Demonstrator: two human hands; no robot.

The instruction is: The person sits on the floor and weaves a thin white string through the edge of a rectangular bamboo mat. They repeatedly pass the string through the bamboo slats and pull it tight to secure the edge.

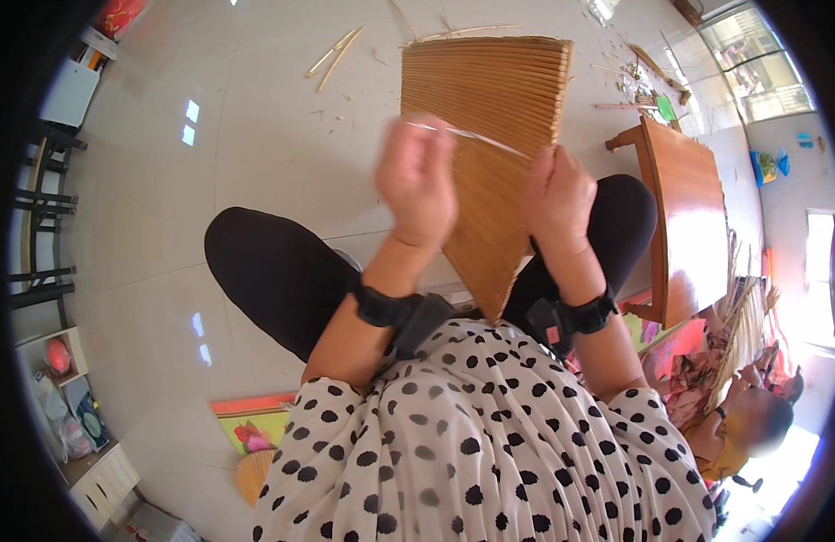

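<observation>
A fan-shaped panel of thin brown bamboo slats (489, 99) stands between my knees, its narrow end down by my lap. My right hand (560, 194) grips the panel's right edge. My left hand (415, 176) is blurred in front of the panel's left side, fingers pinched on a thin pale strand (476, 137) that runs across the slats toward my right hand. Both wrists wear black bands.
A low wooden table (684, 208) stands to my right, with loose bamboo strips (334, 52) and scraps on the pale tiled floor beyond. Another person (751, 420) sits at lower right. Shelves and chairs line the left wall.
</observation>
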